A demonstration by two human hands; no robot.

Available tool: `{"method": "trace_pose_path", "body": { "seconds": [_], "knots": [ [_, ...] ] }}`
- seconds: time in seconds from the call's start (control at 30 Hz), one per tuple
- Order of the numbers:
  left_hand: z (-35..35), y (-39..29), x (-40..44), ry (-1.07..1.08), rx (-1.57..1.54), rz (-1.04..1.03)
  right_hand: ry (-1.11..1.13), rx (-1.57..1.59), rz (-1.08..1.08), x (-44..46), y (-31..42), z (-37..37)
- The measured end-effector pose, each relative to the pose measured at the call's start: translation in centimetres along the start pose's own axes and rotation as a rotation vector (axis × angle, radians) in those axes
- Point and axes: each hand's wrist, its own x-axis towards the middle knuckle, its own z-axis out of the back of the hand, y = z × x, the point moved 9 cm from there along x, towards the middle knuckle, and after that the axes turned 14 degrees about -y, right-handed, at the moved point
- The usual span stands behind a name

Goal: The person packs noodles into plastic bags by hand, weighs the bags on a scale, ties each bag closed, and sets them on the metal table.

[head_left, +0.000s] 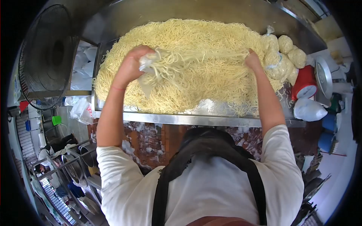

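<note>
A large heap of pale yellow noodles [211,83] covers most of a metal tray table [196,119]. Over the heap's left part, my left hand [135,62] is closed around a clear plastic bag [146,81], with noodles [171,64] showing at its mouth. My right hand [253,59] is closed over the right part of the heap. A pale, blurred band runs between the two hands; I cannot tell whether it is plastic or noodles, and what the right fingers hold is hidden.
Several filled noodle bags [281,62] are piled at the table's right end. Beside them stand a red scale [304,84] and a white plastic bag [309,109]. A large fan [47,56] stands on the left. Another person [45,156] is at the lower left, near metal racks [71,162].
</note>
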Motion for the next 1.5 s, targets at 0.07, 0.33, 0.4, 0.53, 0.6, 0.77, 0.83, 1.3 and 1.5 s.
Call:
{"method": "trace_pose_path", "body": {
  "seconds": [0.07,0.33,0.4,0.53,0.6,0.77,0.83,1.3,1.5],
  "knots": [
    [-3.7,2.9,-0.9,0.001,0.052,-0.002,0.111,-0.19,-0.102,1.9,-3.2,1.0],
    [-8.7,2.3,-12.9,-0.609,0.304,0.443,0.437,-0.444,0.51,-9.0,22.9,-0.5],
    [-9.5,2.9,-14.8,-0.679,0.188,0.587,0.258,-0.228,0.682,-14.4,28.7,-4.4],
    [-9.4,13.1,-15.5,-0.97,-0.68,1.076,0.441,-0.164,0.683,-15.9,32.8,-12.8],
    [-5.4,10.9,-11.5,-1.079,-0.808,0.98,0.754,-0.1,0.514,-15.0,34.7,-12.6],
    [-4.6,5.2,-7.4,-0.862,-0.676,0.807,0.732,0.463,0.398,-14.4,41.9,-5.4],
    [-4.5,7.2,-8.6,-0.882,-0.669,0.939,0.61,0.355,0.637,-15.4,39.8,-9.5],
    [-3.3,5.7,-7.7,-0.856,-0.746,0.894,0.636,0.522,0.616,-15.0,41.0,-7.1],
    [-4.0,8.2,-9.8,-0.903,-0.817,0.983,0.202,0.069,0.729,-14.7,35.1,-4.5]
  ]
}}
